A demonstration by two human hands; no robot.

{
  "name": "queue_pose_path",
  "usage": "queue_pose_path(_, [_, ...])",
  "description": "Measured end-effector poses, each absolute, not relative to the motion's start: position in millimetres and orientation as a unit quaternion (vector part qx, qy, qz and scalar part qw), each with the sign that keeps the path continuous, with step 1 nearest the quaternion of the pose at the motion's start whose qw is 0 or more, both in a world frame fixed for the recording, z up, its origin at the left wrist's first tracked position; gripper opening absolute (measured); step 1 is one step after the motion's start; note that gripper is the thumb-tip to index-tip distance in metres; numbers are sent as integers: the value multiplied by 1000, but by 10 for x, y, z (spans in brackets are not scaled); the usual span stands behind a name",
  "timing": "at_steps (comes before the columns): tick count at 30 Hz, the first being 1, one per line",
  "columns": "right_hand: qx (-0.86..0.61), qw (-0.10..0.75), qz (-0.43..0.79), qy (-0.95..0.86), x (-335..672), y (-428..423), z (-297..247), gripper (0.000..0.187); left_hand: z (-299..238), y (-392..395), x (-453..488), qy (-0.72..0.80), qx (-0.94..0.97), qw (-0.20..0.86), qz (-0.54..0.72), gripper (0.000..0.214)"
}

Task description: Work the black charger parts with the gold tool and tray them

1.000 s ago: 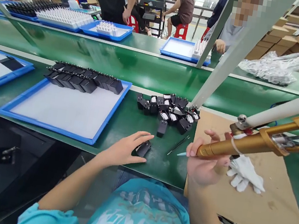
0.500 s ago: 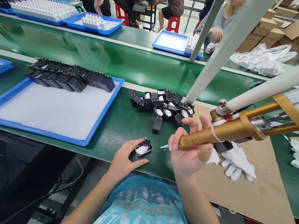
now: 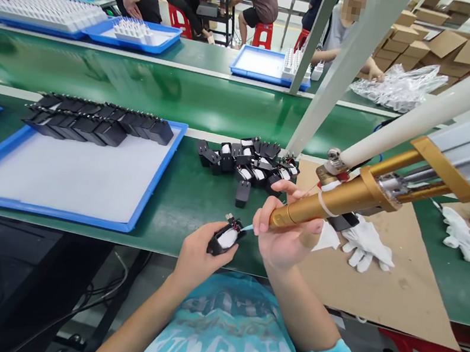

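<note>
My left hand (image 3: 197, 254) grips a small black charger housing (image 3: 224, 238) with a white inside, tilted up at the near edge of the green bench (image 3: 186, 198). My right hand (image 3: 286, 232) is wrapped round a gold dispensing gun (image 3: 339, 199), whose pale blue tip (image 3: 247, 227) touches the top of the housing. A pile of black charger housings (image 3: 248, 163) lies just beyond both hands. A blue tray (image 3: 156, 187) with a white liner holds rows of black housings (image 3: 95, 118) at its far edge.
White gloves (image 3: 363, 242) lie on a brown cardboard sheet (image 3: 379, 284) to the right. A slanted white post (image 3: 336, 79) rises behind the pile. Beyond the green conveyor (image 3: 163, 92) stand blue trays (image 3: 258, 63), several other people and stacked cartons (image 3: 437, 44).
My left hand picked the housing off the bench and turned it upward. My right hand brought the gun leftward until its tip met the housing.
</note>
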State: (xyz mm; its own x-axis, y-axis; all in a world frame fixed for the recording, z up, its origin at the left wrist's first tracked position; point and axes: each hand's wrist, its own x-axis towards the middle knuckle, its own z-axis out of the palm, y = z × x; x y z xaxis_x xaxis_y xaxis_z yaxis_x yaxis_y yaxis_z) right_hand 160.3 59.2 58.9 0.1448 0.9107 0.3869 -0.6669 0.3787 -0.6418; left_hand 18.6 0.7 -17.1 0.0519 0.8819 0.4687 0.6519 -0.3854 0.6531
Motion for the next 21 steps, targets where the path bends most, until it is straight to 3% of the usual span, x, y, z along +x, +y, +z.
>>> queue_pose_path(8, [-183,749,510,-381,1584,578,636,43,-167,18,200,544,703,161,429,30])
queue_pose_path(21, [-151,733,541,-383,1477,517,650,41,-193,131,371,513,702,188,456,28])
